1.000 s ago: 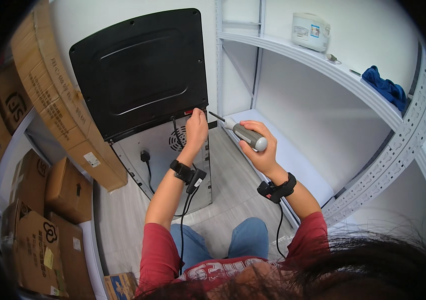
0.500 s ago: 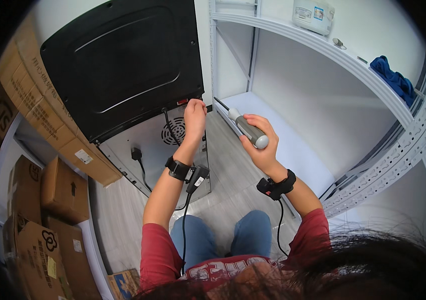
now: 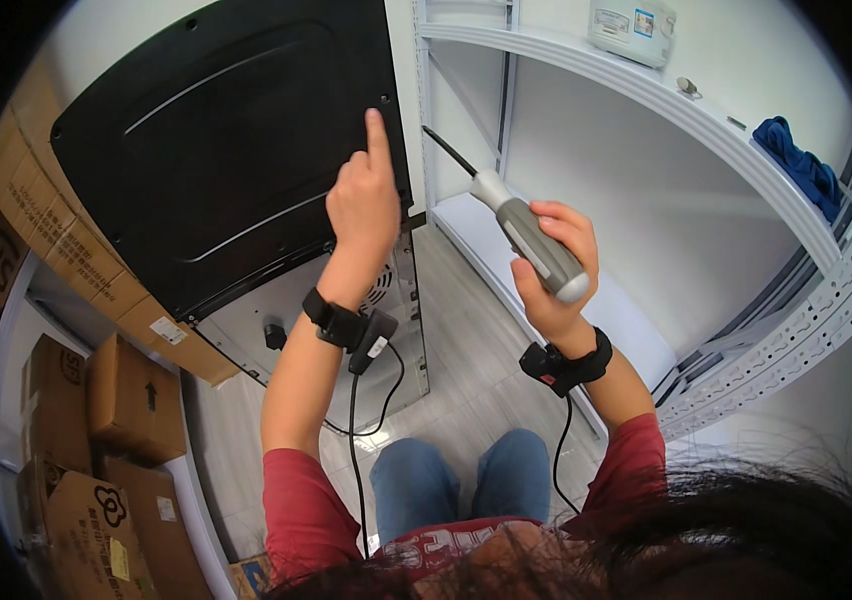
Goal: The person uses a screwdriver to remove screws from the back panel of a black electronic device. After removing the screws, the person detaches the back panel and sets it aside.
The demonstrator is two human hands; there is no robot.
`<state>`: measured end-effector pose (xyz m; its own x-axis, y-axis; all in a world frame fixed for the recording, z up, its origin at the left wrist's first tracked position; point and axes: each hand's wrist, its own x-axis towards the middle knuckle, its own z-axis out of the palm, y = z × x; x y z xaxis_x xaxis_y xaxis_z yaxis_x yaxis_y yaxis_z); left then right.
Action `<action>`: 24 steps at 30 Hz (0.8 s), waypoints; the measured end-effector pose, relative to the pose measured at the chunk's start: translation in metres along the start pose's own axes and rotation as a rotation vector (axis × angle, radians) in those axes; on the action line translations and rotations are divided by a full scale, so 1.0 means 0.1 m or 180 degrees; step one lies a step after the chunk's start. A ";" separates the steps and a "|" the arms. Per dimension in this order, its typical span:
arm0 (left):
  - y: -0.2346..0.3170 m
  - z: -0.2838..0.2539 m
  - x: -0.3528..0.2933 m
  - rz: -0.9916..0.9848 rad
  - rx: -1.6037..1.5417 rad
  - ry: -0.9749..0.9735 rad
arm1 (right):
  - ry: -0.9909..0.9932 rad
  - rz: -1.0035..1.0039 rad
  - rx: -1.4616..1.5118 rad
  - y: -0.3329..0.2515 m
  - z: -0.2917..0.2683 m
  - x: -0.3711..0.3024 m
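A black moulded back panel of a tall appliance stands before me, with fasteners or holes along its edge. My left hand points at the panel's right side: the index finger is straight, its tip just below a small round screw spot, and the other fingers curl inward. Whether the fingertip touches the panel I cannot tell. My right hand is closed round the grey handle of a screwdriver. Its dark shaft slants up and left, the tip standing apart from the panel's right edge.
Below the panel is the appliance's metal back with a round vent and a black plug. White metal shelving on the right holds a white appliance and blue cloth. Cardboard boxes fill the left. Wrist straps trail black cables.
My left hand has moved up from the panel's lower right corner to its right side, index finger now extended. The screwdriver has shifted slightly right and turned, its tip now higher.
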<state>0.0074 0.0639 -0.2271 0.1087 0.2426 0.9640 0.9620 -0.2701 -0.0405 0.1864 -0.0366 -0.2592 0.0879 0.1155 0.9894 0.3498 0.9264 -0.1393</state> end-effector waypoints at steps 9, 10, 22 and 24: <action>-0.04 0.18 -0.02 0.0028 0.0539 -0.0142 | -0.0229 -0.0448 -0.0039 0.21 0.32 0.51; -0.04 0.18 -0.03 0.0031 0.0530 -0.0122 | -0.0213 -0.0459 -0.0030 0.24 0.33 0.51; -0.06 0.17 -0.08 0.0106 0.0503 -0.0071 | -0.0035 -0.0443 0.0199 0.30 0.34 0.57; -0.06 0.21 -0.08 0.0104 0.0615 -0.0096 | -0.0045 -0.0442 0.0229 0.30 0.34 0.58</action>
<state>0.0061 0.0830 -0.2401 0.1454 0.2653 0.9531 0.9877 -0.0952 -0.1241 0.1703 0.0096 -0.2044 0.0301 -0.0111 0.9995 0.2900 0.9570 0.0019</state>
